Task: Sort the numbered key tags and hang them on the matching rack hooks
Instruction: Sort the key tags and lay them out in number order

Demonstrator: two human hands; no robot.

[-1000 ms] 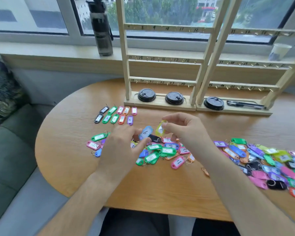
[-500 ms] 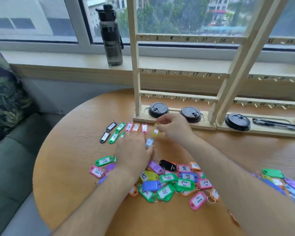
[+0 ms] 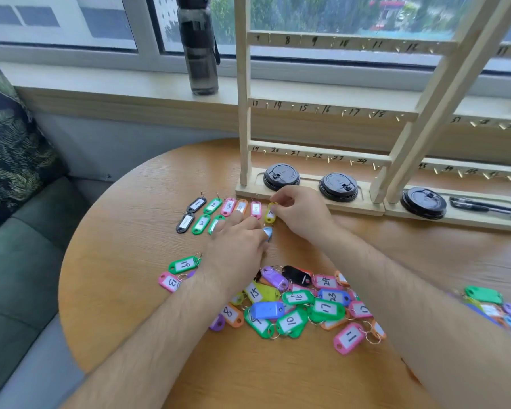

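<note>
Yellow plastic marks the item under handling. The yellow tag (image 3: 270, 214) is now at the right end of the far line of the sorted rows (image 3: 213, 206), just right of the pink tag numbered 5. One second ago we recorded it raised over the pile (image 3: 326, 309), nearer to us. Half a second ago it was arriving at this row end. Both hands have moved away from the pile to the far side of the table (image 3: 130, 276).

The right hand (image 3: 303, 215) has curled fingers, with thumb and forefinger clamped on the yellow tag's far end and ring. It is just near of the base of the rack (image 3: 243, 113). We cannot tell whether the tag rests on the wood.

The left hand (image 3: 236, 246) lies palm down over the right part of the sorted rows, fingers stretched toward the far line. The blue tag (image 3: 267, 233) shows at its thumb edge, touching it. Motion blur prevents us from telling whether the thumb pinches that tag.
</note>
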